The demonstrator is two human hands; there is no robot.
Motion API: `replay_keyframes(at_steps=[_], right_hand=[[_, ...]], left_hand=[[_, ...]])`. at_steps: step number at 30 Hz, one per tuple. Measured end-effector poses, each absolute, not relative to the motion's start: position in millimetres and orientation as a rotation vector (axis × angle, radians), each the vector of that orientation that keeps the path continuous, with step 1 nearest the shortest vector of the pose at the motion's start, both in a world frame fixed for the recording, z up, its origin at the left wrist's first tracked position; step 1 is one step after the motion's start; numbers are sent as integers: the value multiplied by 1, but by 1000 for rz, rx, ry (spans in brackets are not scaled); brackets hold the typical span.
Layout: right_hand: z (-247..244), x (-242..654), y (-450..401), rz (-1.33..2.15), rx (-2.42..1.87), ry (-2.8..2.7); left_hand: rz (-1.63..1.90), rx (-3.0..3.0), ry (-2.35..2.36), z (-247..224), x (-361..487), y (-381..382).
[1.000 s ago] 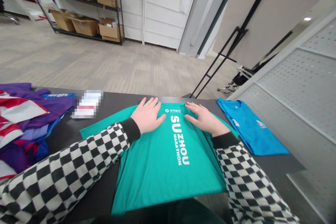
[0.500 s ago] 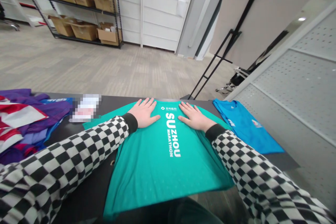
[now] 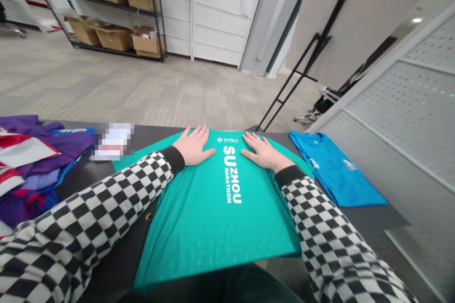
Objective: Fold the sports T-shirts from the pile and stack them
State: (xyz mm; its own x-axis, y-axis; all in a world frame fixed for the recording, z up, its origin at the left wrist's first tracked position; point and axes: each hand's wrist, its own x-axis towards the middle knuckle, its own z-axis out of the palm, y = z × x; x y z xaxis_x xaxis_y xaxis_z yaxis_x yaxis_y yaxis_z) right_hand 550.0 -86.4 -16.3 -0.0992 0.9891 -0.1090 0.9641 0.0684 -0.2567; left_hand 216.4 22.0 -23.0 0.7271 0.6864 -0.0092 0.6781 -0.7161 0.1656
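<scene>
Purple, red and white in the heap of garments (image 3: 31, 163) at the far left, loose and overlapping on the dark table (image 3: 85, 177); probably kept aside to leave the middle free. Behind, across the floor, cardboard boxes (image 3: 113, 38) on a black rack, likely there for storage. Just right of the heap, a white flat item (image 3: 115, 138), too pixelated to read.

Then the left hand (image 3: 194, 147), palm down near the collar, fingers fairly close together, thumb stretched wide toward the white lettering. Grips nothing; seems to press, perhaps to keep the cloth smooth.

In the middle of the table, the green shirt (image 3: 202, 227), printed side up, collar at the far edge, hem toward the body at the near edge, sleeves out to both sides, partly under the forearms. Lies nearly flat, with long soft wrinkles down the left; apparently centred for even reach.

Across the lettering, the right hand (image 3: 265, 151), palm down, fingers slightly spread, thumb pointing inward. Also grips nothing; seems to balance the opposite pressure.

Farther right, a blue shirt (image 3: 341, 170), neatly folded, beside the green sleeve; cannot tell about contact. Probably set there to stay tidy. Beyond, a perforated panel (image 3: 398, 109).
</scene>
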Motion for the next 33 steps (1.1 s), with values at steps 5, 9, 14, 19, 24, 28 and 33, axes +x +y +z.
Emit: replay_keyframes(at_steps=[5,9,14,19,24,28,33], right_hand=[[5,570,-113,287,-1915,-2008],[29,605,-147,97,-1997,-1684],[24,644,-164,167,-2297,-1481],[9,653,-157,312,-2462,-1493],[4,650,-150,243,-2399,-1535],[3,652,-150,200,-2365,-1525],[12,660,-157,-24,-2408,-1285]], left_hand=[[101,2844,1146,-22,213,18],[47,2801,1160,-21,213,17],[-24,2735,1188,-22,214,21],[-90,2739,1175,-21,209,24],[-82,2733,1194,-21,199,31],[-90,2742,1215,-24,194,37],[-99,2761,1216,-27,193,41]])
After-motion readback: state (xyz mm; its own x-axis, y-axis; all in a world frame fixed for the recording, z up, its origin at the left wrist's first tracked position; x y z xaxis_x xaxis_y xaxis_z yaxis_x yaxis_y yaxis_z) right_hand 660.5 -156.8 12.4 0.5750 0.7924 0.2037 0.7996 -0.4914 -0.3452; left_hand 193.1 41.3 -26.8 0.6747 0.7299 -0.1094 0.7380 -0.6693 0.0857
